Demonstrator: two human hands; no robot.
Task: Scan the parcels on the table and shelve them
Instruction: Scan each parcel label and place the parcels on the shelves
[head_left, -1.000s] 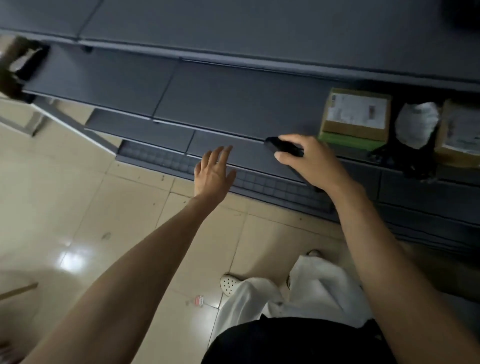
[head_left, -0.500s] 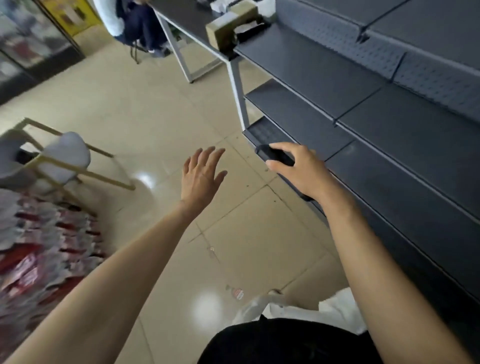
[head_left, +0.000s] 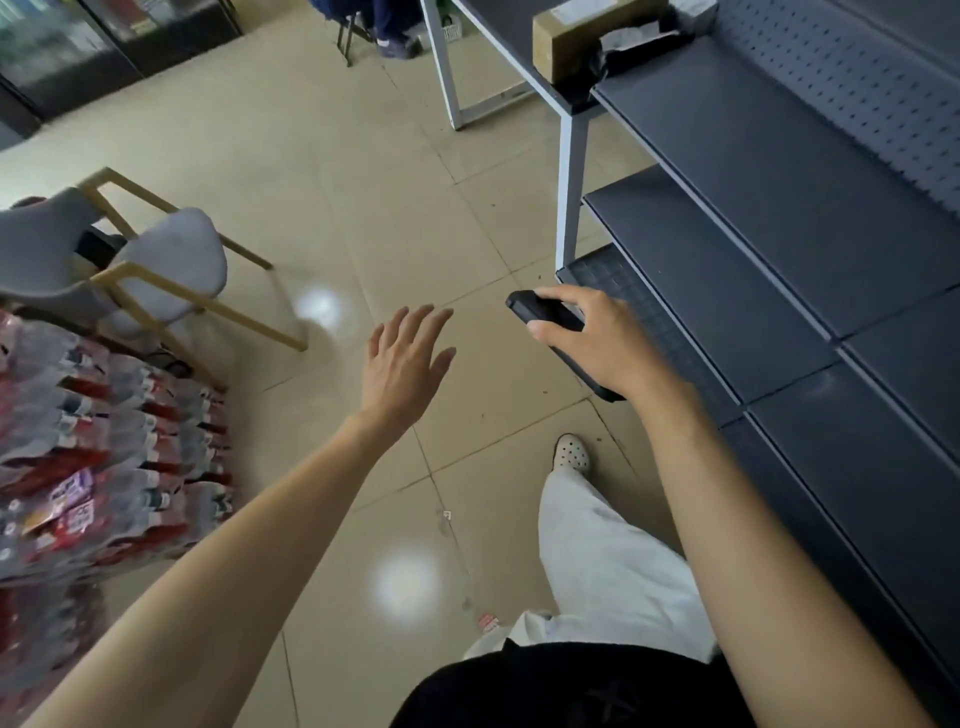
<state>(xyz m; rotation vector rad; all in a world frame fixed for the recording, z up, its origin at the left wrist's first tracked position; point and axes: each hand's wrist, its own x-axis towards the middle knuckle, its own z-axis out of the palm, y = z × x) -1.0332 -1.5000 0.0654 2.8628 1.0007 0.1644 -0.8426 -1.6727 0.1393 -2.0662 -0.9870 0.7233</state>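
Scanner (head_left: 543, 312) sits clamped in the person's right hand (head_left: 608, 345); the left hand (head_left: 402, 358) hangs empty with fingers spread. A cardboard parcel (head_left: 569, 39) waits on the table (head_left: 498, 31), far ahead, beside the dark shelves (head_left: 753, 171). Walking there, a foot may catch the chair (head_left: 171, 270), or the scanner may knock a shelf edge.

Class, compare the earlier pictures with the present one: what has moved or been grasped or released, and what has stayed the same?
The view has swung left, away from the shelved parcels, toward the table with a cardboard parcel at the far end of the shelving. Chairs and packs of bottles have come into sight. Nothing was picked up or released. The right hand keeps its grip on the black scanner; the left hand stays open and empty.
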